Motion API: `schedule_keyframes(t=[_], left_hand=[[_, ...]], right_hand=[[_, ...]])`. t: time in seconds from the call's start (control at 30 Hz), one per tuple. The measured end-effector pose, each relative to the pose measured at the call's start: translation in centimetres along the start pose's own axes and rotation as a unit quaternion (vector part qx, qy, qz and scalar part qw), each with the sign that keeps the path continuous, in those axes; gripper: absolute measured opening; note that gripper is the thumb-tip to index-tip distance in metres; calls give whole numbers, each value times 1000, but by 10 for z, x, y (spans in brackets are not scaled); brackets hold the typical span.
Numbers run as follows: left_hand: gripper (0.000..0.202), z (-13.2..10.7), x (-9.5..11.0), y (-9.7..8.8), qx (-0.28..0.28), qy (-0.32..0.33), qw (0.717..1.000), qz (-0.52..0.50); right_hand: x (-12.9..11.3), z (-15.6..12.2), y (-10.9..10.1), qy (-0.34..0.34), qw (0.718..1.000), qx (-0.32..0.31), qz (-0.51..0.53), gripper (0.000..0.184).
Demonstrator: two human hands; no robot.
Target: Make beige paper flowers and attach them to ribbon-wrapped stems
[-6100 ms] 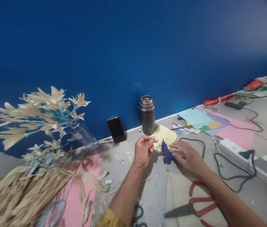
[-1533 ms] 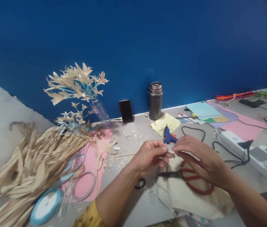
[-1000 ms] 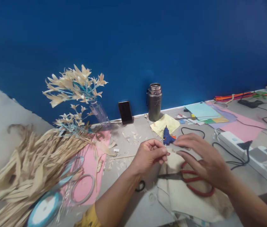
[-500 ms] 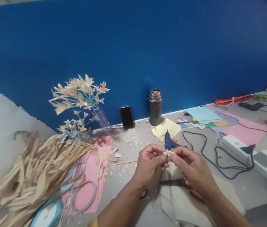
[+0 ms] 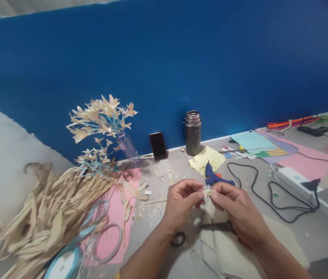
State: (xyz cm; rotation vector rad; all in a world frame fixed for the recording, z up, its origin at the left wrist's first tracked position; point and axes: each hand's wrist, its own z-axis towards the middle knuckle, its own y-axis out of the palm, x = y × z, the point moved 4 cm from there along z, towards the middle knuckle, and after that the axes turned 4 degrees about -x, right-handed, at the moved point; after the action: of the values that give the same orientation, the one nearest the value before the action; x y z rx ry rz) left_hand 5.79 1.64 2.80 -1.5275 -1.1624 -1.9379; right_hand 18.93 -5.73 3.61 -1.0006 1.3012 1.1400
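Between my two hands is a small pale husk flower (image 5: 208,192), pinched at the fingertips of both. My left hand (image 5: 183,199) grips its left side with thumb and fingers. From the right, the thumb and forefinger of my right hand (image 5: 235,203) close on the other side. Just beyond the fingers, a blue glue gun (image 5: 214,177) rests partly on a yellow paper (image 5: 206,159). Under my right hand lies a pale cloth (image 5: 236,252) with a dark-bladed tool (image 5: 218,226) on it, its handle mostly hidden by that hand.
A heap of dried husks (image 5: 53,209), a ribbon roll (image 5: 65,263) and pink paper (image 5: 116,232) lie left. Husk flowers (image 5: 102,116) stand in a clear vase (image 5: 127,147). Behind are a phone (image 5: 158,146) and a flask (image 5: 192,133); a power strip (image 5: 294,180) and black cord (image 5: 255,186) sit right.
The view has shifted slightly, so the scene sits a little lower and further right. Both hands keep their pinch on the small flower, and a black ring beside my left wrist shows more.
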Motion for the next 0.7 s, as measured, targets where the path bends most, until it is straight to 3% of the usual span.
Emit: schedule_keyframes(t=[0.13, 0.33, 0.4, 0.53, 0.7], left_hand=[[8, -3, 7, -2, 15, 31, 991, 127], [12, -9, 18, -1, 24, 138, 953, 268], [11, -9, 16, -2, 27, 128, 957, 257], [13, -6, 3, -8, 33, 27, 990, 134], [28, -3, -2, -9, 26, -22, 999, 39]], right_hand=[[-2, 0, 3, 7, 1000, 0, -17, 35], [2, 2, 7, 18, 1000, 8, -13, 35], [3, 3, 7, 19, 1000, 9, -11, 36], [2, 1, 6, 2, 1000, 11, -27, 32], [-5, -2, 10, -41, 989, 39, -135, 19]])
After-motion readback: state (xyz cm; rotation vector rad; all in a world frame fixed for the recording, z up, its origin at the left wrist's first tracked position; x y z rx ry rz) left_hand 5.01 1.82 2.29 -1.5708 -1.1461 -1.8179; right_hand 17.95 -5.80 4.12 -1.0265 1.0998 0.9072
